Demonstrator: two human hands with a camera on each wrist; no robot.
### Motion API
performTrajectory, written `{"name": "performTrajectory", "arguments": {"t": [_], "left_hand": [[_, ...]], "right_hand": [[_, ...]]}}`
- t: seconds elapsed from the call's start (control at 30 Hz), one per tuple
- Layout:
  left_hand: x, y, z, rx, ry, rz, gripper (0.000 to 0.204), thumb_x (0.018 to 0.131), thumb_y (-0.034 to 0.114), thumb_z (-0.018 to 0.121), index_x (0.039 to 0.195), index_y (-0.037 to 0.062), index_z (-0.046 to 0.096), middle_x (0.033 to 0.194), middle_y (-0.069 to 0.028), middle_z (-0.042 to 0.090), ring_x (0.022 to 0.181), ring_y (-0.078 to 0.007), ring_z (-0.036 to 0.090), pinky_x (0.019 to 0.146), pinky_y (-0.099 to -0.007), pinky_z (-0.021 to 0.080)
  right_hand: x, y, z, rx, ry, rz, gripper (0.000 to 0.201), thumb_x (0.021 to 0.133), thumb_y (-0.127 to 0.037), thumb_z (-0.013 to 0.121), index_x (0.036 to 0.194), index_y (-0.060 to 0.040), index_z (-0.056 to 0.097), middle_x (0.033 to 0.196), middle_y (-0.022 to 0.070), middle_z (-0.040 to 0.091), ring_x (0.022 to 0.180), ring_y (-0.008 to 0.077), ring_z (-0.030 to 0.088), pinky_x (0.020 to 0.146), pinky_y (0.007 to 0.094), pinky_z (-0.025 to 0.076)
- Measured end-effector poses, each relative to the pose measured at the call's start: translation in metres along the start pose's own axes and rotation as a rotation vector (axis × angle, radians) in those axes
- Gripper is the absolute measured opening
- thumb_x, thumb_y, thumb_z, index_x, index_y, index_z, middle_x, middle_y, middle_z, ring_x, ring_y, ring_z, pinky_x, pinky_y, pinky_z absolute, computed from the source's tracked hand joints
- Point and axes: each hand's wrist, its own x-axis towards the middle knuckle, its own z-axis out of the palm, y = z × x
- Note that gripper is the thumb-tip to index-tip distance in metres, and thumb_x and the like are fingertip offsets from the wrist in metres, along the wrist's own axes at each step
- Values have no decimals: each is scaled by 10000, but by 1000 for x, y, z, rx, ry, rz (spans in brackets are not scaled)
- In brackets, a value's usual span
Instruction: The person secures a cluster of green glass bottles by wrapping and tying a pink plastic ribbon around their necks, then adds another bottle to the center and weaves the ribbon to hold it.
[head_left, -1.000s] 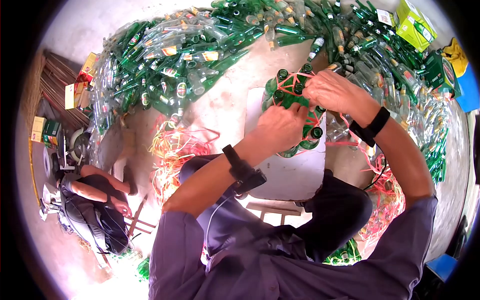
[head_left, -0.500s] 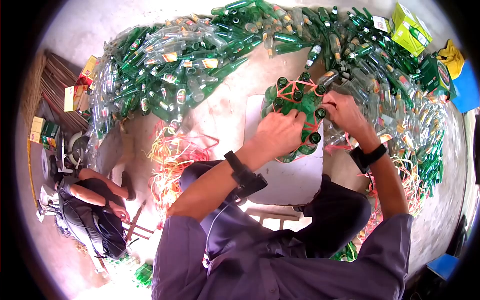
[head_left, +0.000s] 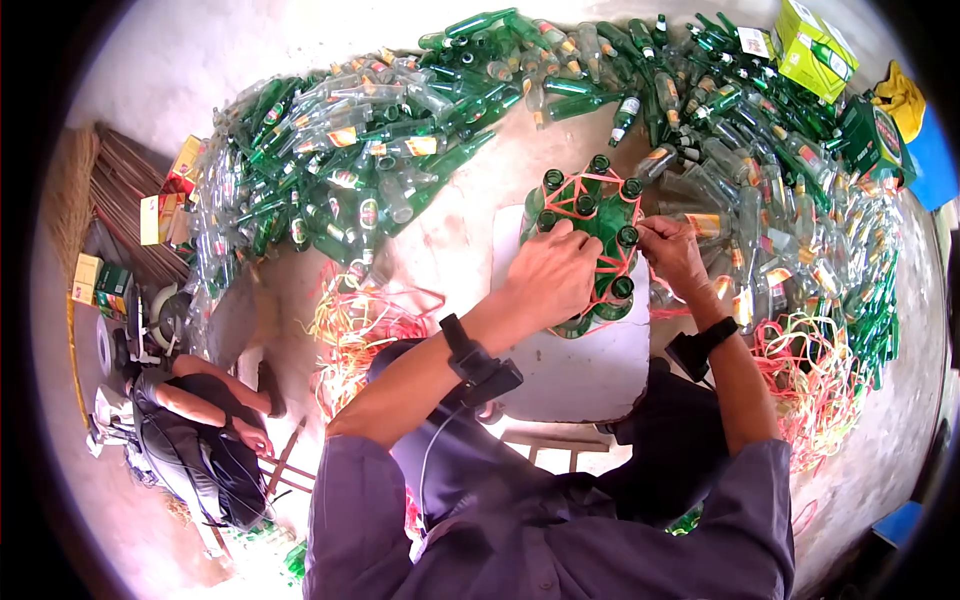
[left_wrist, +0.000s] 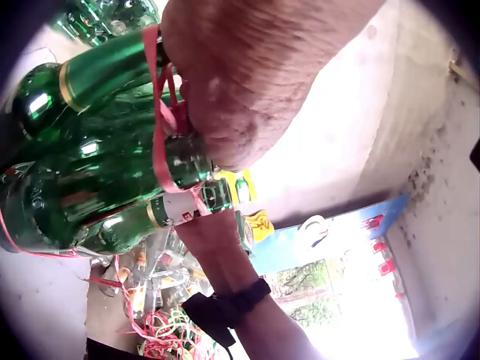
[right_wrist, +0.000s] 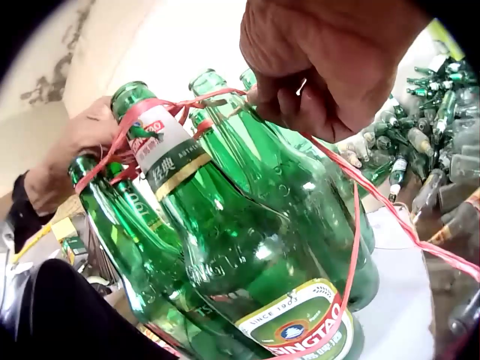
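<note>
Several green bottles point(head_left: 618, 205) stand upright in a bundle on a white board point(head_left: 560, 370), with red strapping point(right_wrist: 360, 180) wound around their necks and lower down their bodies. My left hand point(head_left: 556, 272) lies over the near left necks, fingers curled at the strapping; what its fingertips grip is hidden. On the other side, my right hand point(head_left: 674, 256) pinches the red strapping beside a bottle neck. In the right wrist view this hand point(right_wrist: 322, 75) is above the bottle shoulders, and a length of strap trails from it to the lower right.
Piles of loose bottles point(head_left: 380, 130) curve around the far side and right. Tangled straps point(head_left: 810, 380) lie at the right, with more straps point(head_left: 350, 330) at the left. Another person point(head_left: 200, 430) sits at the lower left. Cartons point(head_left: 815, 50) stand at the far right.
My right hand has moved down along the right side of the bundle, from the far necks to a nearer one. My left hand remains over the near left necks.
</note>
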Motion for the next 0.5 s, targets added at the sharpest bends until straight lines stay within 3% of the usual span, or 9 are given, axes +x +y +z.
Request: {"name": "performTrajectory", "arguments": {"t": [0.2,0.27,0.33,0.4,0.43,0.5], "left_hand": [[19,-3,0,-83,9,-5,169,828,79,644,995,53,645,885,-91,690,888,-284,644,719,-417,538],[30,-4,4,-94,29,2,207,831,75,638,1036,48,638,890,-99,694,882,-292,650,731,-427,537],[38,-5,11,-209,-54,-77,281,820,39,597,1101,39,601,907,-108,692,872,-319,659,755,-444,533],[41,-6,16,-185,-63,-56,317,807,21,576,1123,38,587,906,-106,688,873,-329,661,762,-450,531],[42,-6,17,-165,-67,-37,354,793,2,555,1145,37,573,906,-105,683,873,-338,662,769,-456,529],[45,-7,19,-164,-91,-45,348,784,-9,541,1126,46,575,896,-105,674,872,-343,661,768,-460,525]], "right_hand": [[14,9,-16,-57,-77,186,218,884,-211,733,859,4,755,641,-55,569,581,41,466,532,240,382],[21,17,-12,-134,-52,113,242,872,-215,727,824,22,744,630,-22,587,581,57,484,539,257,402],[29,24,-8,-208,-26,39,269,860,-219,721,790,40,732,619,11,604,581,73,503,546,274,421],[35,28,-6,-349,1,47,325,832,-263,712,774,57,711,611,119,623,565,147,557,577,330,466],[37,28,-5,-343,5,49,325,832,-263,712,774,57,711,611,119,623,565,147,557,577,330,466],[39,27,-1,-475,52,146,373,804,-346,723,825,27,728,683,209,646,612,269,651,638,393,514]]}}
